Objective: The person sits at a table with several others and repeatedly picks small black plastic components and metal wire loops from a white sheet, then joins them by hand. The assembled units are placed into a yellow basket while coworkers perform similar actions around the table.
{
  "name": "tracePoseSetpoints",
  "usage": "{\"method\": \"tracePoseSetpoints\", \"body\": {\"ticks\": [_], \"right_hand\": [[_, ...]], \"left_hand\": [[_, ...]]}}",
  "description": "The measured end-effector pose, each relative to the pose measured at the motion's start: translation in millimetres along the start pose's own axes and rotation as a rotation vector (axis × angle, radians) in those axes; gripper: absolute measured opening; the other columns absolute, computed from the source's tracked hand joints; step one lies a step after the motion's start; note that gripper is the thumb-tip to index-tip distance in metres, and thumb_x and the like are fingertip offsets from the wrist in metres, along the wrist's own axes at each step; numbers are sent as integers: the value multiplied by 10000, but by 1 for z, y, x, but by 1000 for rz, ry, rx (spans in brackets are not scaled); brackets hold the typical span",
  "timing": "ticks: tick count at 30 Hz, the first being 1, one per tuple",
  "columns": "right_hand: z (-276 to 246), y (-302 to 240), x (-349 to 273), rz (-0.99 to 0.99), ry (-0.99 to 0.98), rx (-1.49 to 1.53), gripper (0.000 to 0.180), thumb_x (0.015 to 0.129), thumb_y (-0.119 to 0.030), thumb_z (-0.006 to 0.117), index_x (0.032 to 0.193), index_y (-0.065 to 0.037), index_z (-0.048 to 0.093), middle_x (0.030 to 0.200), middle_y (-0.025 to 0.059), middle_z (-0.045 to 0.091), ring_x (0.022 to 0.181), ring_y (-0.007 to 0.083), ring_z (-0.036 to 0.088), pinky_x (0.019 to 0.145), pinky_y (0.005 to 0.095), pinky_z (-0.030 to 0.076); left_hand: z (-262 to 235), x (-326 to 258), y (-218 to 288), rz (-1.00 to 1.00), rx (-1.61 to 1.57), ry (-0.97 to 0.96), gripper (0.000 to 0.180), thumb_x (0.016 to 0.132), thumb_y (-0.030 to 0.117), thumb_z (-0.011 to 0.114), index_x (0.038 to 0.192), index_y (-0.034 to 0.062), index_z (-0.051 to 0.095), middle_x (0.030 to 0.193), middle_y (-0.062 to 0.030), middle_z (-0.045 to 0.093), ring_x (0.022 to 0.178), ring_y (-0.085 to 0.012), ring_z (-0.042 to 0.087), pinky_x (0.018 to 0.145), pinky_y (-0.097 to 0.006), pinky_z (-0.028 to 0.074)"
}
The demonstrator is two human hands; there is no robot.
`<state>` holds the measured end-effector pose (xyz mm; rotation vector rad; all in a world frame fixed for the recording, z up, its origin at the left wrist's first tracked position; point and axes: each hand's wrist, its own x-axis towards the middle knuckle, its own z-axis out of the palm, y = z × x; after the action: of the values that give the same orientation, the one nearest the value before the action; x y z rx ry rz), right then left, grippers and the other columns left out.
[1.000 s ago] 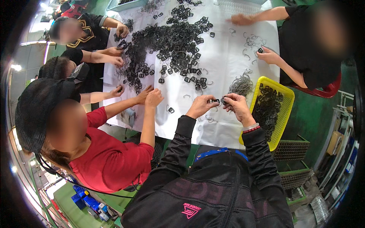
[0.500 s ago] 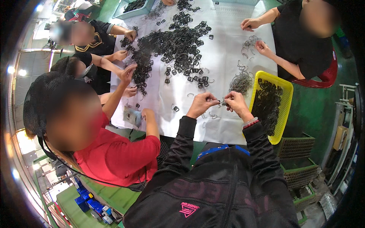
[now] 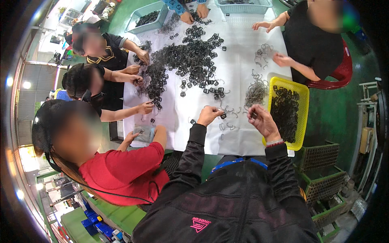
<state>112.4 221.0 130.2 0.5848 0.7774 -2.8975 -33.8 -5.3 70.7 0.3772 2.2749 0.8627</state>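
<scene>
My left hand pinches a small black buckle-like piece between thumb and fingertips, just above the white table sheet. To its right, my right hand is raised with curled fingers around a small dark piece, partly hidden by the fingers. Thin curved grey strips lie scattered between my hands. A tangled heap of such strips sits just beyond my right hand. Beside that hand stands a yellow basket filled with black pieces. A single black piece rests left of my left hand.
A large pile of black pieces covers the table's middle. Light-blue baskets stand at the far end. Co-workers sit along both sides, one in a red shirt close on my left. Stacked crates stand on the floor at right.
My hands, close together before, are now apart. The right has moved right toward the yellow basket, its fingers curled upward. My left hand has shifted slightly down and still pinches a black piece.
</scene>
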Motion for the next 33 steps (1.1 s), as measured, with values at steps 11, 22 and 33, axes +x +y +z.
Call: {"method": "tracePoseSetpoints", "body": {"ticks": [11, 22, 33], "right_hand": [[-9, 7, -12, 204, 36, 211, 391, 938, -405, 485, 990, -33, 593, 639, 7, 456, 603, 137, 460, 537, 269, 382], [-60, 31, 20, 278, 277, 351, 253, 924, -320, 513, 950, -78, 582, 869, 68, 582, 685, 160, 552, 514, 238, 441], [-71, -20, -65, 33, 205, 418, 379, 936, -400, 454, 907, -35, 552, 853, 127, 482, 667, 197, 472, 370, 225, 370]], "left_hand": [[-17, 8, 58, 162, 58, -113, 329, 734, 345, 718, 773, 20, 689, 688, -149, 643, 621, -260, 615, 611, -361, 477], [47, -24, 130, 524, -217, 161, 247, 809, 140, 653, 1030, 42, 601, 1014, -143, 599, 947, -298, 591, 799, -367, 475], [64, 139, -79, 49, 174, 370, 392, 729, 111, 695, 1060, 30, 500, 1018, -219, 510, 993, -385, 506, 814, -430, 437]]}}
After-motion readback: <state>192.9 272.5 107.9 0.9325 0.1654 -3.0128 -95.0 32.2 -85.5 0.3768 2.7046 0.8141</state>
